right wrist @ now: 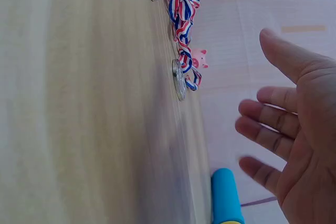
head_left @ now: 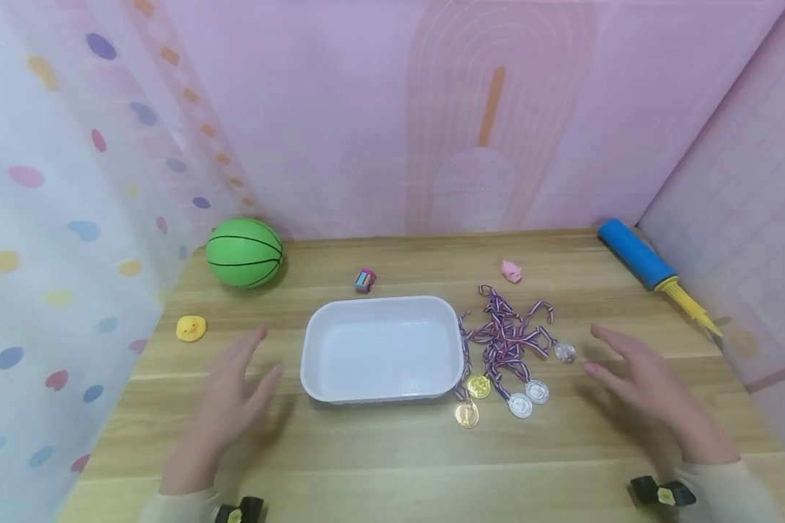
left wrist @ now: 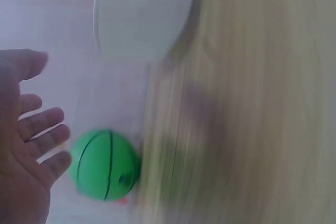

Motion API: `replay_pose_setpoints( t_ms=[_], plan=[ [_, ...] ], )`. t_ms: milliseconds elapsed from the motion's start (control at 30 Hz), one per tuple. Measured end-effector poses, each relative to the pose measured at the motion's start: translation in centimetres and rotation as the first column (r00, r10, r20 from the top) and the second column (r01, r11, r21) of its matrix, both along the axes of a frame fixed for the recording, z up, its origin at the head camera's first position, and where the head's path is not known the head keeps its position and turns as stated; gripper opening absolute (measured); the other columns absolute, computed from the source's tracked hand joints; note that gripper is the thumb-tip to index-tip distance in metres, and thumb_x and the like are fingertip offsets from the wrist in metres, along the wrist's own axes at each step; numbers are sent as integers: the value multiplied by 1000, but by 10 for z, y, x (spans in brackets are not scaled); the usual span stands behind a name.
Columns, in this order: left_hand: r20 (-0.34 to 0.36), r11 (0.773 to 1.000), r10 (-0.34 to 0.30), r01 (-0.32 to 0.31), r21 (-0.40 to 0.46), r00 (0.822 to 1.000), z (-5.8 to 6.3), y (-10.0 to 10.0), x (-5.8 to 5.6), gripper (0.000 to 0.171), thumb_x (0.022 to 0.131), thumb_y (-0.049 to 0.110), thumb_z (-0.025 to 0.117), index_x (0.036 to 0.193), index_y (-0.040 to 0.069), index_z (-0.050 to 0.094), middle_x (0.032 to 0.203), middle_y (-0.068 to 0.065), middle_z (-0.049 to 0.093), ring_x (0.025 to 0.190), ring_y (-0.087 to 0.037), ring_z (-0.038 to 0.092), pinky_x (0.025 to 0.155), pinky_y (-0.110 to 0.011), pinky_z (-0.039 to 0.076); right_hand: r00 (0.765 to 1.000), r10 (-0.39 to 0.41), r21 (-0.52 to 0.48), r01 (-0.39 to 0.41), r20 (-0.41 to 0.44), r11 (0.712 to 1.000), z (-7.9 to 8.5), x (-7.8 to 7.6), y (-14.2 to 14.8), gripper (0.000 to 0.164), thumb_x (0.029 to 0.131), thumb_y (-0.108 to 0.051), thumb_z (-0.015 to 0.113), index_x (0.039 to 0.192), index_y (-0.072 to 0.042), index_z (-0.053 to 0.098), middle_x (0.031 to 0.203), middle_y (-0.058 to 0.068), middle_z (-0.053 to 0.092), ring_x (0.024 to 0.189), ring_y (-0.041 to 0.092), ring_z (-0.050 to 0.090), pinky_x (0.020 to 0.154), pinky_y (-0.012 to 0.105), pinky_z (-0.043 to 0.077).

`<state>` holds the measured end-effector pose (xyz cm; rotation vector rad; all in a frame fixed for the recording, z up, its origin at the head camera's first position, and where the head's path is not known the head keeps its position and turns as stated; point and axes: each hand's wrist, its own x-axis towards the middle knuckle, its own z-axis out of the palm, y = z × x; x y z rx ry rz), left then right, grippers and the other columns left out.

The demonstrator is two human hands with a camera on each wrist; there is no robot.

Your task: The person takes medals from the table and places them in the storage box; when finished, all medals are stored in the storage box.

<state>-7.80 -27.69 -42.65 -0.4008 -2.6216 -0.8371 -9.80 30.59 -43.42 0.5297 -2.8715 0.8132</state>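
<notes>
A white plastic tub (head_left: 382,392) stands mid-table with nothing in it. Right beside it lies a tangle of striped ribbons (head_left: 506,334) with several medals, among them a gold medal (head_left: 467,414) and a silver medal (head_left: 520,405). My left hand (head_left: 225,399) hovers over the table left of the tub, thumb apart from the fingers, holding nothing. My right hand (head_left: 650,385) is in the air to the right of the medals, also holding nothing. In the left wrist view, the fingers of the left hand (left wrist: 29,140) are relaxed; the right wrist view shows the right hand (right wrist: 294,124) likewise.
A green ball (head_left: 244,253) sits at the back left, with a yellow rubber duck (head_left: 191,328) nearer. Behind the tub is a small pink-and-blue toy (head_left: 365,280). A pink toy pig (head_left: 512,272) lies behind the ribbons. At the right edge rests a blue-and-yellow hand pump (head_left: 647,261).
</notes>
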Motion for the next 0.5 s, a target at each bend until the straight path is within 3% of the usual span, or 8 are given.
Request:
replay_pose_setpoints(
  t_ms=[133,267,367,500],
  plan=[
    [99,980,16,-35,197,995,-5,17,-13,45,93,10,62,134,-6,49,115,-20,61,103,-24,58,86,-29,50,1000,12,-40,-11,11,999,-1,-9,-2,50,88,-22,71,128,4,56,119,22,62,103,36,60,82,53,51],
    [216,925,62,-138,355,974,-12,27,-21,36,95,10,59,128,-5,55,105,-16,61,90,-11,57,73,-14,49,999,25,-40,-24,21,999,-7,-17,-3,43,86,-19,73,122,3,62,106,13,68,88,20,62,72,36,56],
    [339,867,80,-234,440,937,-17,29,-24,36,97,15,57,129,-3,55,104,-13,57,84,-9,56,69,-19,51,999,23,-36,-21,45,999,-11,-22,-4,41,85,-19,74,119,3,64,99,8,69,84,15,61,69,29,54],
    [469,816,64,-316,483,881,-22,29,-25,40,99,24,54,132,0,54,106,-11,54,80,-13,54,64,-24,51,994,7,-41,-3,106,999,-13,-27,-5,42,85,-22,75,118,2,65,96,5,68,83,17,61,69,29,54]
  ],
)
